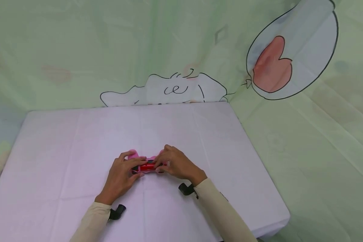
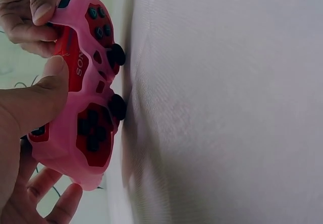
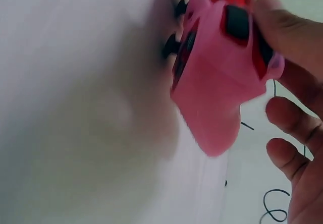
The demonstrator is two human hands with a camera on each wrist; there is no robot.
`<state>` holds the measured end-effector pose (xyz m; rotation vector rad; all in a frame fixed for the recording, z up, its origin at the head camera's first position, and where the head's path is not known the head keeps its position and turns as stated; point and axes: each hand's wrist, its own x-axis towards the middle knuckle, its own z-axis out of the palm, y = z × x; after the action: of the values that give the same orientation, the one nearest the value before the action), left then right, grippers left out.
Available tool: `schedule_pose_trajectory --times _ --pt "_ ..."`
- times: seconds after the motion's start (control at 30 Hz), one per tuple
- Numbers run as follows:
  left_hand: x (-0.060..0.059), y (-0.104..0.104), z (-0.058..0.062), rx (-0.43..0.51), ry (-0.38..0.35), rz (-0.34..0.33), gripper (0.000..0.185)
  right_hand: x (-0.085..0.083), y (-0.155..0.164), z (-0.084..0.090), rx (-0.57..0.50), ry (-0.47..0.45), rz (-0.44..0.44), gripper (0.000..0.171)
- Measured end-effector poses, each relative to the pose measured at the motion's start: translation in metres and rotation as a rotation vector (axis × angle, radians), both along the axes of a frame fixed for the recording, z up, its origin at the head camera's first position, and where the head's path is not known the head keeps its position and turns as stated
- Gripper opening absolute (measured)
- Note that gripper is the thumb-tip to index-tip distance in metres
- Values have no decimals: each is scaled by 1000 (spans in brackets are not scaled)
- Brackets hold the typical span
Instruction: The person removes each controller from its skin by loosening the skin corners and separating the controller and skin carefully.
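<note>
A red game controller [image 1: 147,167] in a pink silicone cover [image 2: 60,138] lies face down, its black thumbsticks [image 2: 117,106] toward the white cloth. My left hand [image 1: 119,174] grips one end, thumb along the near edge and fingers over the back. At the other end my right hand [image 1: 178,164] pinches the cover and the controller's edge between thumb and fingers. The right wrist view shows the right thumb [image 3: 282,24] beside the black shoulder buttons [image 3: 237,23]. Red body shows bare between the two hands, where the cover is open along the back.
A white cloth [image 1: 78,141] covers the table. Black wrist camera mounts [image 1: 118,212] stick out below both sleeves. Pale green curtains [image 1: 78,50] with a drawn balloon [image 1: 308,50] stand behind and to the right of the table.
</note>
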<state>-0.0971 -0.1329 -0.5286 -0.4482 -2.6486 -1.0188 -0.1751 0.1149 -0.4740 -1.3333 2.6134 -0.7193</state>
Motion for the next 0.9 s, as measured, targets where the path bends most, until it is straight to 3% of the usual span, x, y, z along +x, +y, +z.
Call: schedule_pose_trajectory --times 0.13,0.4,0.9 --pt "-1 0 0 -8 -15 0 56 -4 1 1 12 50 33 13" --pt "-3 -2 1 14 -30 -13 55 -7 1 2 45 -35 61 17" --pt "-4 -3 2 24 -62 -28 54 -15 5 4 132 34 69 23"
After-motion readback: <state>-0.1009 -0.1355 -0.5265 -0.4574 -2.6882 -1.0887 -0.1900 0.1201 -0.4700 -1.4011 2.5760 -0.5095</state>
